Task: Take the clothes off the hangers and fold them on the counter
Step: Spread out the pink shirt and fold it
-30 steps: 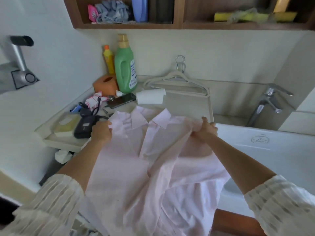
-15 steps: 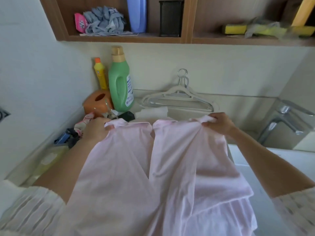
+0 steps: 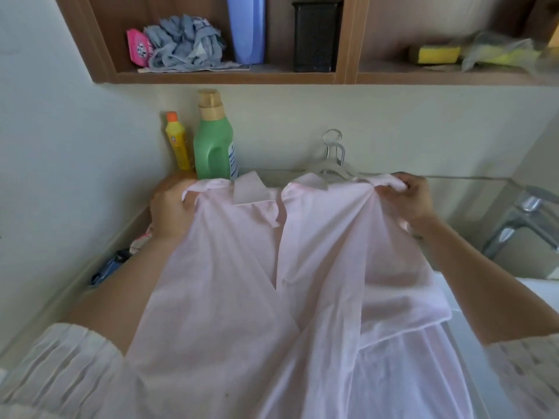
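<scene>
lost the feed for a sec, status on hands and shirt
Left hand and right hand each grip a shoulder of the pink shirt, held up, unfolded. Hangers lie behind it. Clutter at counter's left.

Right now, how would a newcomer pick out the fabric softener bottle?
Find the wooden shelf on the wall; below it, two bottles stand in the counter's back corner. It is the green bottle with the tan cap, taller and wider than the yellow bottle beside it.
</scene>
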